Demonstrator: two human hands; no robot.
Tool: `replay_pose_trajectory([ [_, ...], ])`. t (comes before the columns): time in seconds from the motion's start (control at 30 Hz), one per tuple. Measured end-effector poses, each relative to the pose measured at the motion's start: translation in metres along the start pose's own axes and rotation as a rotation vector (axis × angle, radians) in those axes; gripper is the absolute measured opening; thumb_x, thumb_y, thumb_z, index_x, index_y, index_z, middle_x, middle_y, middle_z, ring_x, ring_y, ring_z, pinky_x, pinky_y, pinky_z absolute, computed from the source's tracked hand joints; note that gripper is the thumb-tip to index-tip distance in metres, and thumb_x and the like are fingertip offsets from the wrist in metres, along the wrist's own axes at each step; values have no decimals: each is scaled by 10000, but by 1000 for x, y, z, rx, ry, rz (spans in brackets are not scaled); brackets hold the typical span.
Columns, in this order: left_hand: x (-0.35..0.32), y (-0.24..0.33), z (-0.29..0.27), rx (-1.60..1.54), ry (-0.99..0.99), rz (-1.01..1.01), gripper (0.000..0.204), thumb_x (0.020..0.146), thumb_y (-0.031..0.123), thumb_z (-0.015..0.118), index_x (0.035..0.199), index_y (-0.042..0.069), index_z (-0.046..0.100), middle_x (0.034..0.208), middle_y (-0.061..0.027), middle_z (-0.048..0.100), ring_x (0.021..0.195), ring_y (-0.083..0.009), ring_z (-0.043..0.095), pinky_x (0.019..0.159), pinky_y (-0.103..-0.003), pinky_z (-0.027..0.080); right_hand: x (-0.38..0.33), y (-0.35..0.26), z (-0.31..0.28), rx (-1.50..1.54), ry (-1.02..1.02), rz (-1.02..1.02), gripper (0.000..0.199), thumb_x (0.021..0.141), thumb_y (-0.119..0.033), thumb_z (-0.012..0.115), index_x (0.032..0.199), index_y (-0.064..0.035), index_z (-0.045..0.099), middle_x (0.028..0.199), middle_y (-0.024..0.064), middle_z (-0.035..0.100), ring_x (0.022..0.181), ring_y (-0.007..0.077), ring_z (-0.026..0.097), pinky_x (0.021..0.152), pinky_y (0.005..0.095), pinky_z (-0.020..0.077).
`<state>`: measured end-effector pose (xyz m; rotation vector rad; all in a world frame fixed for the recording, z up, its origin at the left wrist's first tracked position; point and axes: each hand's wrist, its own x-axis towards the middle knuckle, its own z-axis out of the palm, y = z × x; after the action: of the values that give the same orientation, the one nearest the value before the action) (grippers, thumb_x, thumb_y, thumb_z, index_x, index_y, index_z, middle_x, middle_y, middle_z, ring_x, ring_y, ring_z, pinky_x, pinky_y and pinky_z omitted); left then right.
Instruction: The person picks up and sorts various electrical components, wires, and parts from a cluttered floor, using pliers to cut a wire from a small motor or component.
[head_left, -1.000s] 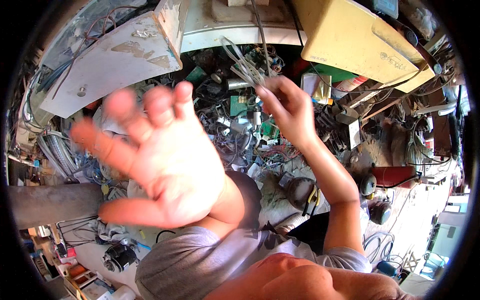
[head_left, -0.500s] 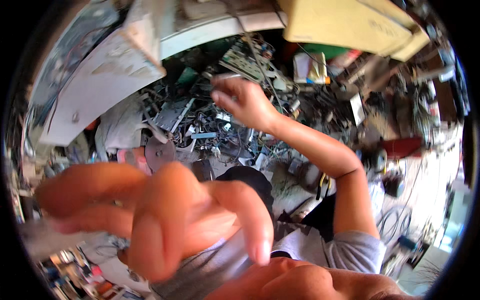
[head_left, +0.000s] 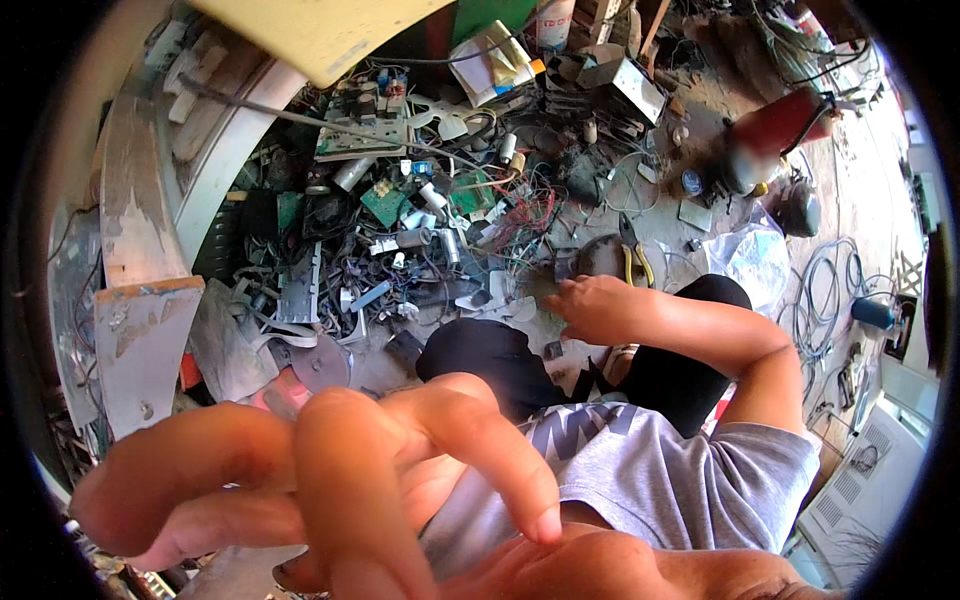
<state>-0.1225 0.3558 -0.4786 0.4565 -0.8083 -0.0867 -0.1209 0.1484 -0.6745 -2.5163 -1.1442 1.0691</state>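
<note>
My left hand (head_left: 380,470) looms large and close at the lower left, its fingers curved and spread apart, with nothing visible between them. Beyond my black-clad knee (head_left: 490,355), my right hand (head_left: 605,308) hangs with loosely bent fingers pointing left. I see nothing held in it. Just past that hand lie pliers with yellow handles (head_left: 643,268), resting by a dark round piece (head_left: 600,257). To its left spreads a heap of scrap electronics: green circuit boards (head_left: 385,203), metal cylinders (head_left: 448,246), red wires (head_left: 528,215) and a grey slotted strip (head_left: 299,288).
A pale yellow panel (head_left: 320,35) and a worn white board (head_left: 150,350) border the heap at the far left. A round disc (head_left: 321,364) lies near my left hand. On the right are a red canister (head_left: 780,125), a clear plastic bag (head_left: 750,255) and coiled cable (head_left: 825,300).
My right hand has come back from above the heap to beside my knee. The left hand remains close, fingers still spread. The view has swung, bringing more of the right side in.
</note>
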Motion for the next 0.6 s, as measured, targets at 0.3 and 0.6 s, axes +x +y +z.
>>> replay_pose_trajectory([
  [0.3,13,-34,4,50,-20,-153,513,975,482,254,1437,286,152,1030,-6,535,840,-151,576,564,-448,571,3,19,33,-197,92,-6,460,790,-354,645,1141,-73,543,1007,140,575,886,271,593,617,383,484],
  [0.6,13,-51,12,-6,170,-172,548,976,453,288,1450,208,160,1030,-48,542,741,-193,600,536,-413,568,-4,31,33,-171,259,-22,440,778,-357,652,1106,-77,562,964,118,577,866,257,592,623,373,466],
])
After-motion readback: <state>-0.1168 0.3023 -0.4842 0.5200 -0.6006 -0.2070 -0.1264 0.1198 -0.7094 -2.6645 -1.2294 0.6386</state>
